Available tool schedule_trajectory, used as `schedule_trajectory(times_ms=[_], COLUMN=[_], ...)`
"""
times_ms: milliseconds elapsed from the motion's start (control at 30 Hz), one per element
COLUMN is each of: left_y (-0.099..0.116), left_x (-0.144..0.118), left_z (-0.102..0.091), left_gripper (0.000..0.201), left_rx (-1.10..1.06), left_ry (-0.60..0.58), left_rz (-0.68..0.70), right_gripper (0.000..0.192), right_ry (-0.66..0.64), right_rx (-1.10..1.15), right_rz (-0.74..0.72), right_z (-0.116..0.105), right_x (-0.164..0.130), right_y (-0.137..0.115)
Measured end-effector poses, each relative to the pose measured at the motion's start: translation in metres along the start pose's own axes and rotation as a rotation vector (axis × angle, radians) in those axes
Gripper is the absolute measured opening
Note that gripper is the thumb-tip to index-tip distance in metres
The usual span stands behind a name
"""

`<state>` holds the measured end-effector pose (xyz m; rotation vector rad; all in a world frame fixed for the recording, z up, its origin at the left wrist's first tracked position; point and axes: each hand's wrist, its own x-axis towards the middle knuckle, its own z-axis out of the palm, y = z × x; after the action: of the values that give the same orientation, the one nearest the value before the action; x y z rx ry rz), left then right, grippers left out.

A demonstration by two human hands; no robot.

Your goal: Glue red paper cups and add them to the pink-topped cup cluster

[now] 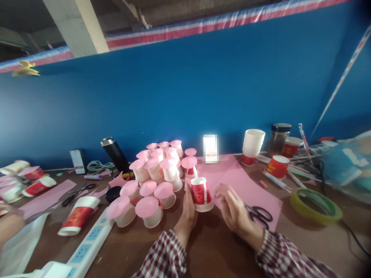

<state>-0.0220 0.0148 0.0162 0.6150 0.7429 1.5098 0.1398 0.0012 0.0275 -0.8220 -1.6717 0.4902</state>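
Presently, left hand grasps cup; right hand is unclenched, empty. Leftward drift could topple the pink-topped cups at ten o'clock.

Mod. light on the brown tabletop around both hands; the dark ceiling far above them v. dim. Light dir. unclear. Beyond & between the left hand and right hand, a white upright rectangle is blown out & coarsely pixelated. L of the left hand, white paper cups w/ round pink tops glare, esp. rear ones, details washed out; soft shadows below. High above hands, the glossy red-white-blue plastic strip has bright streaks. Flat blue partition darkens far R. Wide-angle stretch @ edges: clear-and-blue plastic bag, R of right hand, smeared. Focus soft o'all.
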Motion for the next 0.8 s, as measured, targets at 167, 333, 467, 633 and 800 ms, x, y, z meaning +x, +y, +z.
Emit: schedule_trajectory(times_ms=[167,333,467,633,800], left_y=[-0.001,0.004,0.002,-0.001,0.001], left_x=[-0.003,-0.009,-0.007,-0.008,-0.012], left_z=[0.003,0.003,0.002,0.001,0.002], left_gripper=[0.048,0.045,0.053,0.052,0.062], left_rx=[-0.021,-0.138,-0.188,-0.148,-0.057], left_ry=[-0.011,-0.198,-0.31,-0.366,-0.428], left_rz=[-0.006,-0.145,-0.405,-0.451,-0.463], right_gripper=[0.026,0.04,0.043,0.042,0.039], right_ry=[0.255,0.138,0.062,0.018,-0.036], right_rx=[0.109,0.512,0.729,0.694,0.664], right_rz=[0.383,0.645,0.75,0.799,0.744], right_z=[0.018,0.019,0.016,0.015,0.012], right_x=[0.001,0.0,0.003,0.004,0.006], right_y=[0.014,0.006,0.009,0.01,0.001])
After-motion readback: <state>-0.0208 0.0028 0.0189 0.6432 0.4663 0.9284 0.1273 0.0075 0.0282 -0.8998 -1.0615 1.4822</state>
